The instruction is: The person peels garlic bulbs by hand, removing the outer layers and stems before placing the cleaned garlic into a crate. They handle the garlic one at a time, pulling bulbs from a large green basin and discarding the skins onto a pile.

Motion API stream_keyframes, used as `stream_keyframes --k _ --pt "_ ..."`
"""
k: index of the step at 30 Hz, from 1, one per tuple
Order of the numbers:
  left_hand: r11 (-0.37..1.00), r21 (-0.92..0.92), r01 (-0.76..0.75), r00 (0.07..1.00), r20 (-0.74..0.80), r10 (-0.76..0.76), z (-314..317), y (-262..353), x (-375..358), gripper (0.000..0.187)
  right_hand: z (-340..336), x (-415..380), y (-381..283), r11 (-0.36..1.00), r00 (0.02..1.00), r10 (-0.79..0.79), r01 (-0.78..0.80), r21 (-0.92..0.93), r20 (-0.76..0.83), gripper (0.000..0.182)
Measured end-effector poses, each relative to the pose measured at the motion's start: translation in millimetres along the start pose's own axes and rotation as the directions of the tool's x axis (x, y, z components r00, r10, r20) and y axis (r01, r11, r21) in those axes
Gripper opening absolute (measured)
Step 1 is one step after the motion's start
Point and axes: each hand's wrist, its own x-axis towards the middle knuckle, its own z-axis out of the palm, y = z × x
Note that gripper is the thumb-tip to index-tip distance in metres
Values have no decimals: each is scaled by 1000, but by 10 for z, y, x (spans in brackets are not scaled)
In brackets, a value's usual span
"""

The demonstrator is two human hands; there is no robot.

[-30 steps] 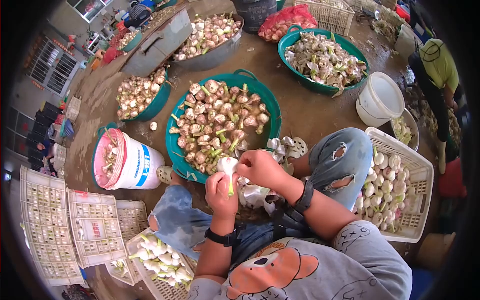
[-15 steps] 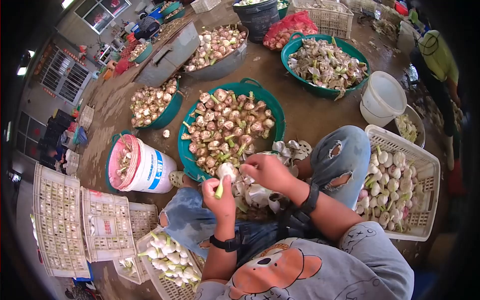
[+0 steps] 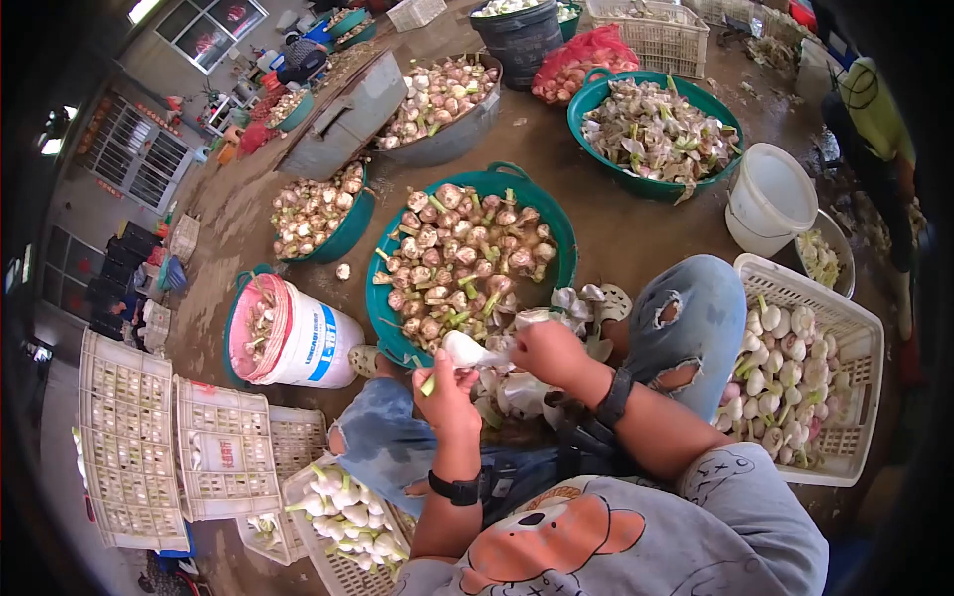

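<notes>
My left hand (image 3: 449, 399) is closed on a garlic bulb (image 3: 464, 348), whose green stem points down past my fingers. My right hand (image 3: 550, 354), just to the right, pinches a pale strip of garlic skin (image 3: 495, 359) that reaches to the bulb. Beyond both hands stands a green basin (image 3: 568, 243) of brownish, unpeeled garlic bulbs (image 3: 462, 243). Loose white skins (image 3: 522, 392) are piled between my legs, below the right hand.
A crate (image 3: 868, 397) of whiter bulbs is at my right, another crate (image 3: 328, 561) at my left. Around me are a white-and-pink bucket (image 3: 316, 338), an empty white bucket (image 3: 775, 194), a basin of skins (image 3: 661, 134) and stacked crates (image 3: 129, 447). A person (image 3: 874, 119) is at far right.
My right hand has moved slightly right and down, with a strip of skin now stretched between it and the bulb. The bulb has turned in my left hand. The view has shifted slightly.
</notes>
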Motion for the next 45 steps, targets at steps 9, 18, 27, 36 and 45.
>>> stream_keyframes --k 9,18,27,36,45 --pt "844 -372 388 922 160 -353 -418 136 255 19 -120 -50 -292 998 981 -61 66 -21 183 43" --pt "804 -559 -202 970 -228 85 -2164 986 -154 25 1206 -285 486 702 797 326 156 -695 509 45" --pt "680 733 21 667 -517 537 -3466 422 -694 52 850 391 433 727 589 375 292 -621 716 29" --pt "961 -10 -276 837 -495 235 -1897 901 497 32 1385 1243 636 949 885 149 -2 -316 441 40" --pt "981 111 162 986 -65 -156 -545 -153 1231 15 2314 1492 1121 825 621 371 120 -552 691 28"
